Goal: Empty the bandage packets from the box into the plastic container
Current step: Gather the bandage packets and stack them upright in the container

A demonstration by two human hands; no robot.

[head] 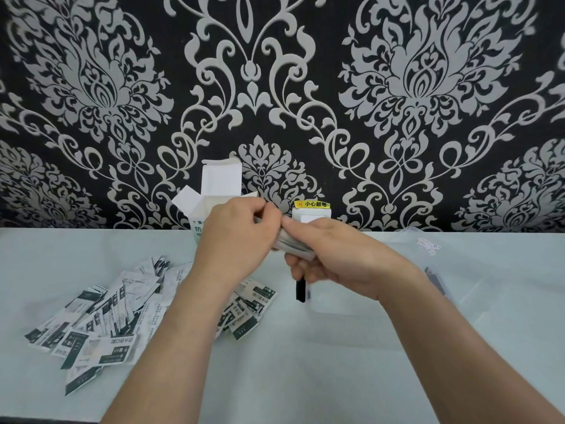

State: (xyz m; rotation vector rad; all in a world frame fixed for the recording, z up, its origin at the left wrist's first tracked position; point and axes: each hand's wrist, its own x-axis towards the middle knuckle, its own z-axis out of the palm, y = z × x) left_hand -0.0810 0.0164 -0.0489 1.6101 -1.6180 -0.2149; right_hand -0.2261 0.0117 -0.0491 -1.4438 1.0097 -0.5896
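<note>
Forearms come in bare from the bottom edge and meet above the pale table. The right hand has its fingers curled round a stack of bandage packets, and the left hand pinches the top of that same stack, so both have hold of it. Behind the left hand stands the white box, flaps up, with "防" showing on its front. Loads of loose packets lie scattered on the left of the table, some reading "防水创口贴". The clear plastic container sits off to the right, pretty hard to make out. A wall socket behind the hands carries a yellow sticker saying "小心触电", set in black-and-silver damask wallpaper.
</note>
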